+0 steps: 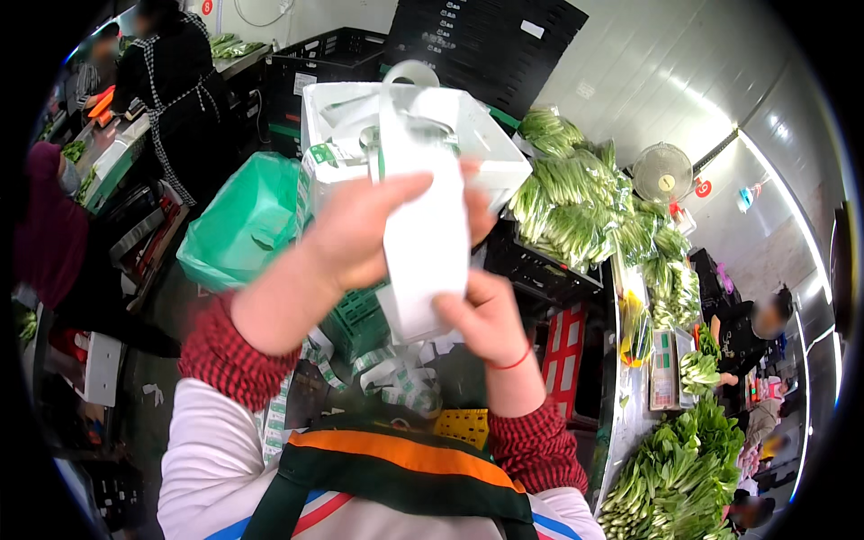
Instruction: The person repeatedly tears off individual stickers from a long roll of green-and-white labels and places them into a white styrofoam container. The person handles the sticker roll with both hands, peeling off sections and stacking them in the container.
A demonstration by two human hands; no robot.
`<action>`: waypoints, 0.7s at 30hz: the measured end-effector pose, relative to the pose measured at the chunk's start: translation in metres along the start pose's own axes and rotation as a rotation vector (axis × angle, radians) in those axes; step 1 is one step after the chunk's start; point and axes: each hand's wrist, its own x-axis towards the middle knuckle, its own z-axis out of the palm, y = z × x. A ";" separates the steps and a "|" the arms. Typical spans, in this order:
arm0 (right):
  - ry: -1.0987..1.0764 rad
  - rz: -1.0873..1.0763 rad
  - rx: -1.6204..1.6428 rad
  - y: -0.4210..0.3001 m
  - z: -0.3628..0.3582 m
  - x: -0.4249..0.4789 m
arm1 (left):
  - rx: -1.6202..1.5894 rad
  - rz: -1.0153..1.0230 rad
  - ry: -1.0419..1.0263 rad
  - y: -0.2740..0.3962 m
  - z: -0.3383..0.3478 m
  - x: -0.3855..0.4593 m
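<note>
A wide strip of white paper, apparently label backing folded into a flat stack, hangs in front of my chest. My left hand grips it higher up, thumb across its face and blurred fingers behind its far edge. Lower down, my right hand pinches its bottom corner between thumb and fingers. The strip's upper end curls in a loop over a white foam box. Inside that box lie printed label rolls, partly hidden by the strip and my hands.
A green-lined bin stands left of the box. Loose label strips lie below, near a green crate and a yellow crate. Bagged greens and a scale are at right. A co-worker stands at far left.
</note>
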 end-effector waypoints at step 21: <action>-0.147 0.134 -0.353 0.068 0.001 -0.057 | -0.121 -0.083 0.301 -0.063 -0.059 -0.049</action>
